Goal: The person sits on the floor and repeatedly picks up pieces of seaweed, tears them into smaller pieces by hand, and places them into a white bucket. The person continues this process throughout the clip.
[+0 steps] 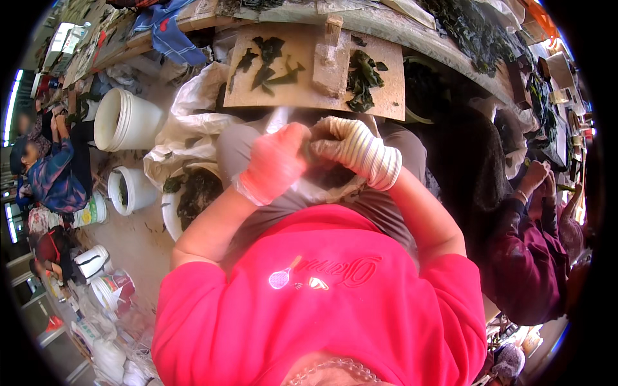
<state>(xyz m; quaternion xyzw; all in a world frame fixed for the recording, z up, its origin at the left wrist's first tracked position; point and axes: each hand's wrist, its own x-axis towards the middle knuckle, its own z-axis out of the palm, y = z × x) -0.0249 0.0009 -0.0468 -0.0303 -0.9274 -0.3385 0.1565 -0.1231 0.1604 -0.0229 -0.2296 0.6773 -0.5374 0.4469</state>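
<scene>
My left hand (276,163), in a pink glove, is blurred and curled closed in front of my lap. My right hand (356,149), in a striped knit glove, is bent close beside it. Whatever lies between the fingers is too small and blurred to tell. Below them, a white sack (333,193) with dark contents sits between my knees. Beyond the hands is a wooden board (289,99) bearing dark green seaweed pieces (266,79) on its left and a seaweed pile (363,79) on its right. A wooden block with an upright peg (330,67) stands between them.
A white bucket of seaweed (170,212) stands left of my knee, with a large white bucket (128,119) and a smaller one (133,189) farther left. A long table (386,21) runs beyond the board. One co-worker (528,255) sits at right, others at far left.
</scene>
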